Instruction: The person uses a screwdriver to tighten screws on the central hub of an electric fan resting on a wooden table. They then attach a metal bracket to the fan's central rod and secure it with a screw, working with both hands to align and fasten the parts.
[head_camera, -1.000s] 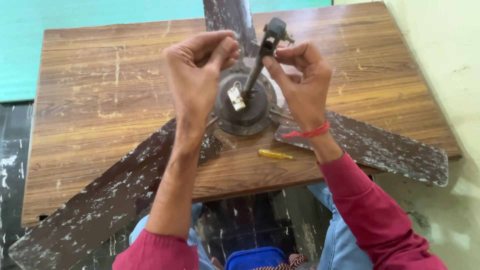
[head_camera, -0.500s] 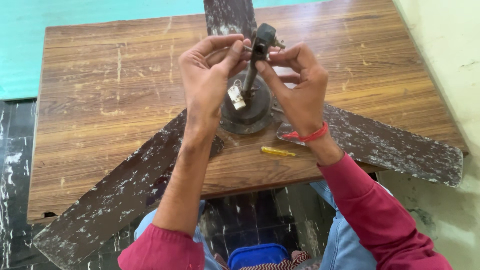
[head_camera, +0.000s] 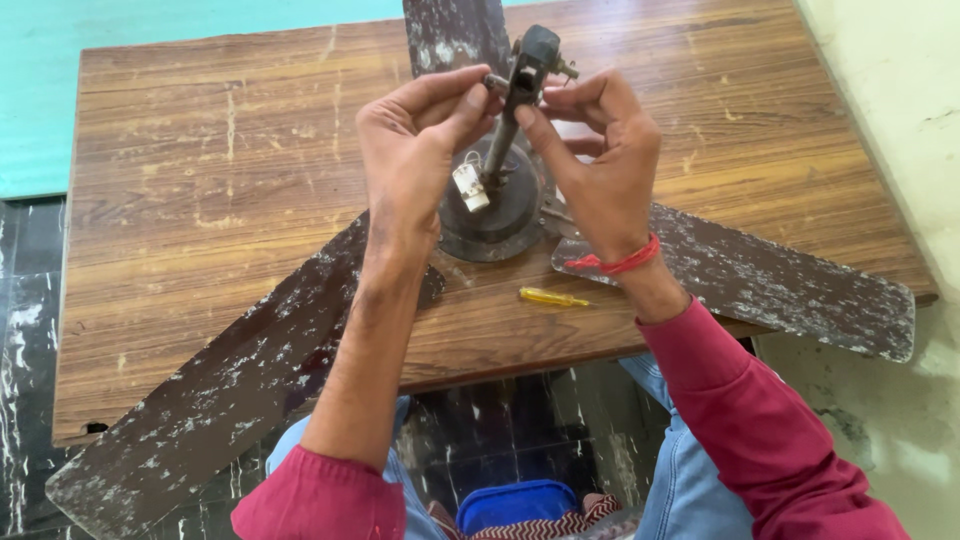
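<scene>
A: What is held, and where?

B: A dark metal down-rod (head_camera: 503, 125) with a blocky clamp at its top is stood up from the round grey motor hub (head_camera: 495, 215) of an old paint-flaked ceiling fan, which is laid on the scratched brown wooden surface (head_camera: 200, 170). The rod's top, above the hub, is pinched from one side by the left hand (head_camera: 415, 150); its fingers (head_camera: 465, 100) are closed on a small pin or bolt there. From the other side it is gripped by the right hand (head_camera: 600, 150), fingers curled shut around the clamp.

A: What else lies near the hub?

B: A small yellow-handled screwdriver (head_camera: 552, 297) is seen just in front of the hub, and a white tag (head_camera: 468, 186) is hung against the rod. Three mottled blades (head_camera: 760, 280) are spread out from the hub, past the surface's edges.

A: What could go wrong?

B: The small pin could probably be dropped if the pinch is loosened. The overhanging blades could be knocked, so the fan might be shifted.
</scene>
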